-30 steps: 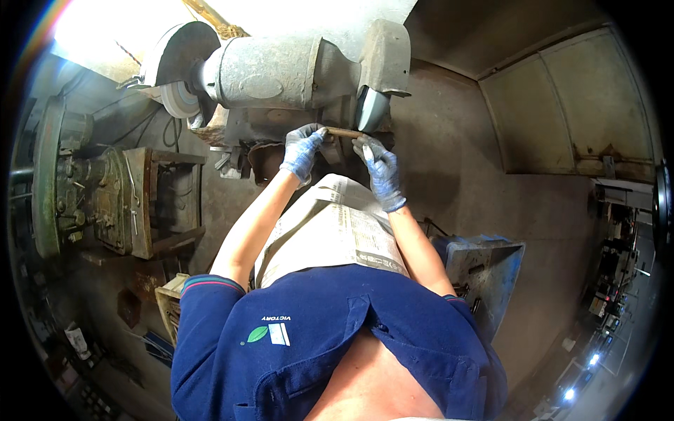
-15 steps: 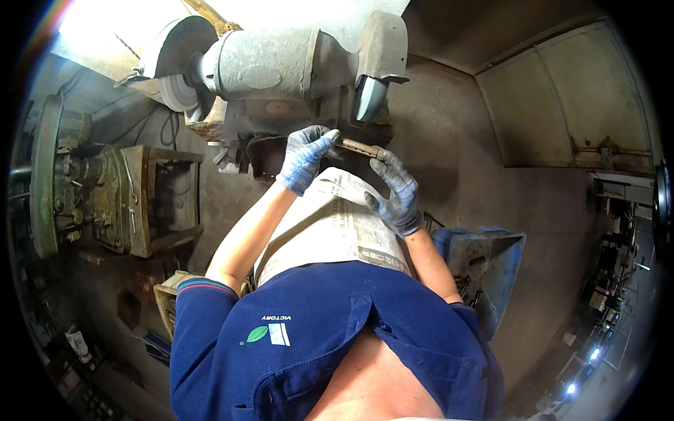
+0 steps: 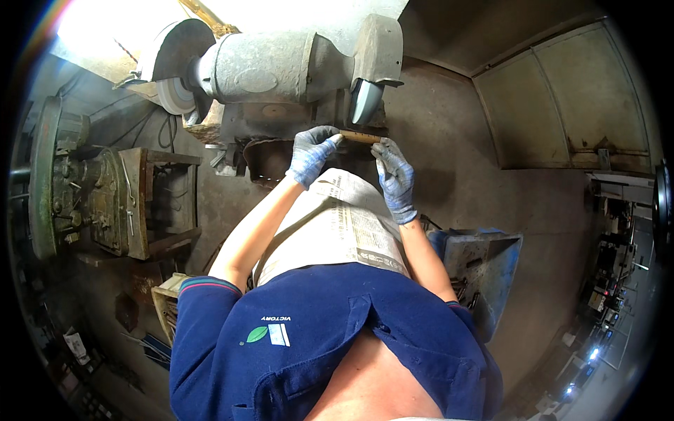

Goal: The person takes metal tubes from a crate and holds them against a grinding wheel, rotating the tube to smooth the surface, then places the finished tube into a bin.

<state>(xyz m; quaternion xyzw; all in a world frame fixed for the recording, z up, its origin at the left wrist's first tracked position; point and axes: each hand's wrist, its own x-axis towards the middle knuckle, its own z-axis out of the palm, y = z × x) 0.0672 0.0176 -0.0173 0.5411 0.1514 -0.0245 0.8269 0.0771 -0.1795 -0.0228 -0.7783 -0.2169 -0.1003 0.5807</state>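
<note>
A short, narrow brown bar (image 3: 360, 137) with small dark marks along it spans the gap between my gloved hands. My left hand (image 3: 312, 156) pinches its left end, and my right hand (image 3: 397, 175) grips the right end with closed fingers. It is held nearly level, just below the right wheel (image 3: 368, 102) of a grey bench grinder (image 3: 263, 67); a small gap shows between bar and wheel. At the grinder's other end is a pale wheel (image 3: 174, 96) under a guard. What kind of part the bar is, I cannot tell.
A printed pale apron (image 3: 351, 221) covers my lap. To my right stands a blue-edged bin (image 3: 484, 270) with dark metal pieces inside. A crate (image 3: 166, 302) sits by my left elbow. Farther left is a green machine (image 3: 91, 189); a metal cabinet (image 3: 562, 105) stands far right.
The bar has risen slightly, turned to a lighter face and become more level. My right hand has moved up, its fingers now drawn together at the bar's end.
</note>
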